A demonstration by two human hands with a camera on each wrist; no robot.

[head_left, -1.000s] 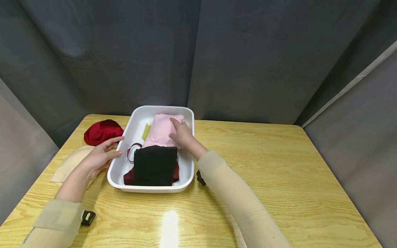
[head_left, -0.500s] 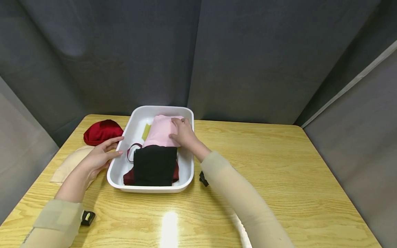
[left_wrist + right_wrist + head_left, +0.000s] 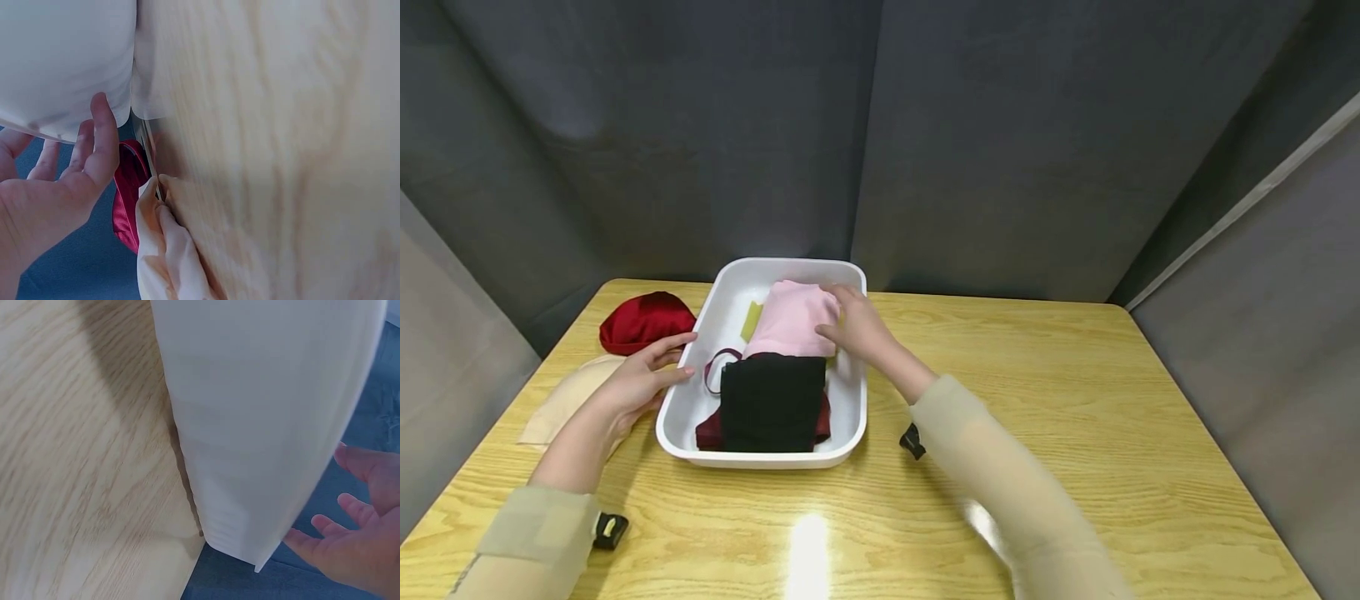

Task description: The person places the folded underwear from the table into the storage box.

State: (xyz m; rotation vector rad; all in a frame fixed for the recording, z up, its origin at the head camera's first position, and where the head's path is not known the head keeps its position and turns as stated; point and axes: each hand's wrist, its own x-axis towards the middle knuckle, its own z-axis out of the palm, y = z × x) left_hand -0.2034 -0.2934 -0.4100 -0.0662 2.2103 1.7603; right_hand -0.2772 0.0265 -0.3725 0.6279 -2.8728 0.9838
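"Pink cloth (image 3: pixel 790 321): where does it lie?"

"Inside the white bin (image 3: pixel 847 408), toward its far end, just beyond the folded black cloth (image 3: pixel 773 404). Under that one, a dark red cloth (image 3: pixel 708 433) shows at both sides."

"And the right hand (image 3: pixel 861 329)?"

"At the pink cloth's right edge, with the arm crossing the bin's right rim. Its fingers are loosely extended, thumb apart, grasping nothing. Whether the tips touch the fabric, I can't tell."

"What about the left hand (image 3: pixel 638 379)?"

"At the bin's left rim, fingers stretched out and released. The left wrist view shows them up against the outer white wall."

"What else is in the bin?"

"A yellow piece (image 3: pixel 751 321) left of the pink cloth, and a thin purple loop (image 3: pixel 707 375) by the black cloth's far left corner."

"And outside it?"

"On the table (image 3: pixel 1075 400), left of the bin, a shiny red item (image 3: pixel 647 323), then a beige cloth (image 3: pixel 568 400) nearer, partly hidden by the left hand. Grey curtains (image 3: pixel 1000 167) hang behind."
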